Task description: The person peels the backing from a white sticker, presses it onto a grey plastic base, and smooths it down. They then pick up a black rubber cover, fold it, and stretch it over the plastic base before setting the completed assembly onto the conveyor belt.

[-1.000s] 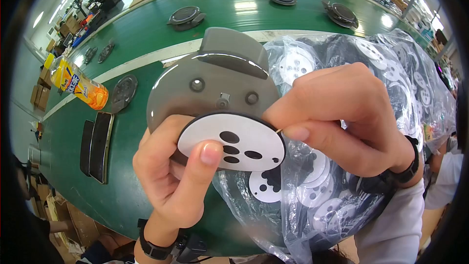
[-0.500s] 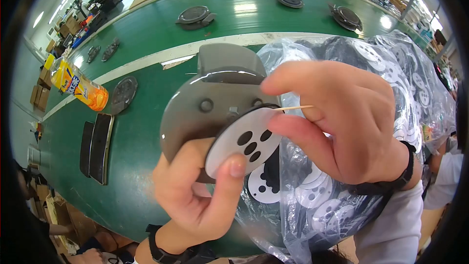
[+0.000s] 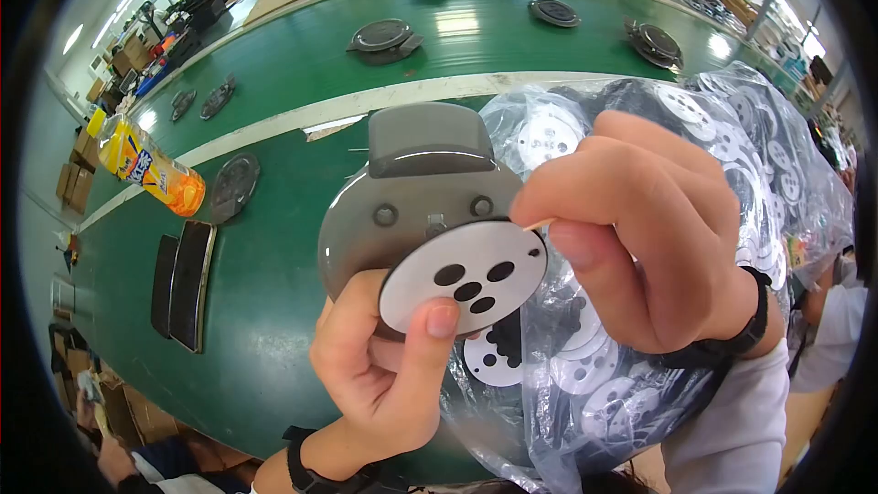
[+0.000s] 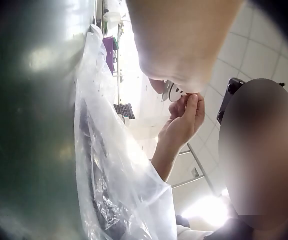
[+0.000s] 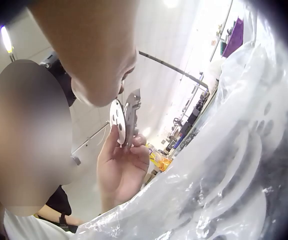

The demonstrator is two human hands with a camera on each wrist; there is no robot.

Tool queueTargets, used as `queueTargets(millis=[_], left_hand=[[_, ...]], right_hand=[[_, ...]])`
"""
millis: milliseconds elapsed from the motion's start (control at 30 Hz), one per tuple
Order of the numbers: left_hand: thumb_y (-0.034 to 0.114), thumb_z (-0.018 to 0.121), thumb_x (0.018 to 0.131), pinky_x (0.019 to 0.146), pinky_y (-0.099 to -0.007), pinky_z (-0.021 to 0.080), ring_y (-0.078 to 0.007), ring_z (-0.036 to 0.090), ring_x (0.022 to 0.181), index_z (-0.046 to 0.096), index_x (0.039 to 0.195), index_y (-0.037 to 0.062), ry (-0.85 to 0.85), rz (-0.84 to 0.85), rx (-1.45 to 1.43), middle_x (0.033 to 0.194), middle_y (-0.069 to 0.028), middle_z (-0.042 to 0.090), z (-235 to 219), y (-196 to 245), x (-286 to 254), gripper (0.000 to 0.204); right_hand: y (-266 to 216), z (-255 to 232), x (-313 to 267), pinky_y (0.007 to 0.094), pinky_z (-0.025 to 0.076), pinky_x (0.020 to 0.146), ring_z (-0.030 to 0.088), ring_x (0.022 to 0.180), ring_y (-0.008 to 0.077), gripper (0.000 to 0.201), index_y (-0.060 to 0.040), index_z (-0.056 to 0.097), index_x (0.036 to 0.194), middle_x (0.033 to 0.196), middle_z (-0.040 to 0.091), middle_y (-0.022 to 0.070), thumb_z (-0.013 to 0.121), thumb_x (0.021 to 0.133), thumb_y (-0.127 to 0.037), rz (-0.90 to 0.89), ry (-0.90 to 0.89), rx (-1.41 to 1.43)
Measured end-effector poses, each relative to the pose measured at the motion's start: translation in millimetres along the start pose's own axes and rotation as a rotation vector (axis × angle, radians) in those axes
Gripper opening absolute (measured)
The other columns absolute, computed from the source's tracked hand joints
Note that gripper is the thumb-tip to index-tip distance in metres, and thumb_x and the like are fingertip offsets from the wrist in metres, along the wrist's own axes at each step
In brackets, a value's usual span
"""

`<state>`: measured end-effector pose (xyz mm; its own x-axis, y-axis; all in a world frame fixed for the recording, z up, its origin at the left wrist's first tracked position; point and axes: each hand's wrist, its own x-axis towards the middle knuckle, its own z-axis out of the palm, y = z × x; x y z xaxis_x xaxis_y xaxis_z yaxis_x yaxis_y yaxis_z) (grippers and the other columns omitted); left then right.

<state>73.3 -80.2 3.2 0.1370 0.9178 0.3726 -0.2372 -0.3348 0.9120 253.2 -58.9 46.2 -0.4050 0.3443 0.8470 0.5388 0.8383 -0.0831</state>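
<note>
In the head view my left hand [image 3: 389, 380] pinches a white disc [image 3: 416, 274] near its lower edge, thumb on its face. The disc has several dark oval holes and a small dark mark near its right edge. Behind it the same hand holds a round grey plastic cover [image 3: 357, 242] with a raised tab at its top. Between thumb and forefinger my right hand [image 3: 649, 238] pinches a toothpick [image 3: 540, 225], its tip at the disc's upper right edge. In the right wrist view the disc [image 5: 115, 117] and cover [image 5: 132, 112] stand face to face, slightly apart.
Clear plastic bags [image 3: 631, 393] of similar white discs cover the right side of the green table [image 3: 247, 348]. A drink bottle [image 3: 151, 165], a dark round cover [image 3: 235, 185] and two dark slabs [image 3: 192, 284] lie left. More covers [image 3: 381, 37] rest on the belt behind.
The disc and cover have shifted right and slightly down in the left hand, after tilting and turning back. The right hand drew the toothpick away from the disc's edge, then brought it back.
</note>
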Motion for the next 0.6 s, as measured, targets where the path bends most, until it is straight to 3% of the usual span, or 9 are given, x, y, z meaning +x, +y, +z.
queueTargets(millis=[167, 600], left_hand=[[0.007, 0.056, 0.083, 0.059, -0.0216, 0.042, -0.0097, 0.052, 0.068, 0.053, 0.087, -0.0055, -0.013, 0.008, 0.051, 0.079, -0.0081, 0.058, -7.1, 1.0, 1.5, 0.014], [0.005, 0.056, 0.082, 0.053, -0.0210, 0.041, -0.0104, 0.054, 0.058, 0.053, 0.084, -0.0045, -0.056, 0.131, 0.134, 0.073, -0.0086, 0.059, -6.8, -4.3, 5.7, 0.010]], right_hand=[[-4.4, -8.2, 5.3, 0.0273, 0.023, 0.038, 0.029, 0.041, 0.0148, 0.010, 0.0027, 0.060, 0.077, 0.055, 0.052, 0.0038, 0.052, 0.072, -0.002, 0.000, -0.190, -0.173], [-3.2, -9.6, 2.7, 0.0265, 0.024, 0.036, 0.031, 0.040, 0.0154, 0.009, 0.0020, 0.058, 0.071, 0.056, 0.054, 0.0049, 0.055, 0.066, -0.004, 0.056, -0.210, -0.090]])
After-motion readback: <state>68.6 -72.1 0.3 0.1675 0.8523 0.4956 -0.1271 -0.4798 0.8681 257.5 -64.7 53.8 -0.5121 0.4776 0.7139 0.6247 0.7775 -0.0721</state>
